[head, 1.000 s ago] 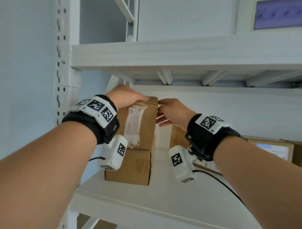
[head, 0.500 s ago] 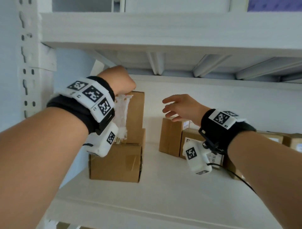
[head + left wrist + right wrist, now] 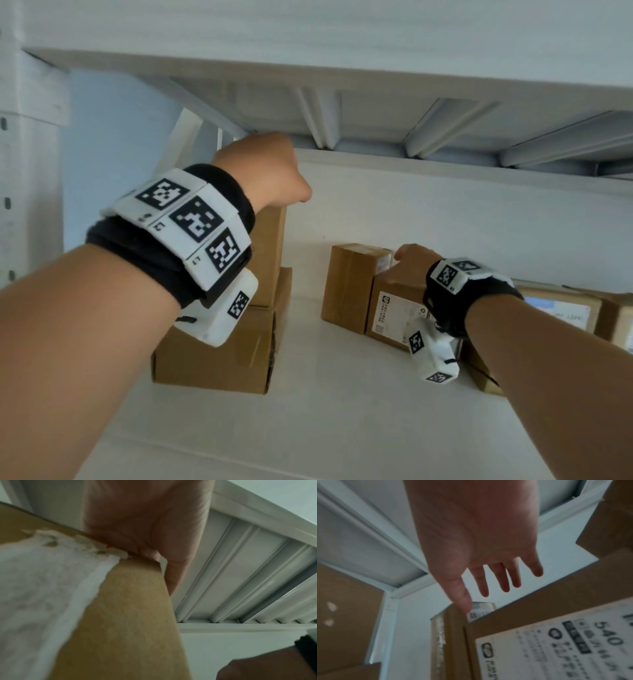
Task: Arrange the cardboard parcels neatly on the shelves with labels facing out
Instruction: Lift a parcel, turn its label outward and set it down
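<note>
The left hand grips the top edge of an upright cardboard parcel, thumb down its right side; the parcel stands on a flatter parcel at the left end of the white shelf, its front bearing a torn white label remnant. The right hand hangs with fingers straight and spread, holding nothing, over a labelled parcel and the taller parcel just left of it.

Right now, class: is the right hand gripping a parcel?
No: in the right wrist view the right hand is open, its fingers straight above the labelled parcel.
</note>
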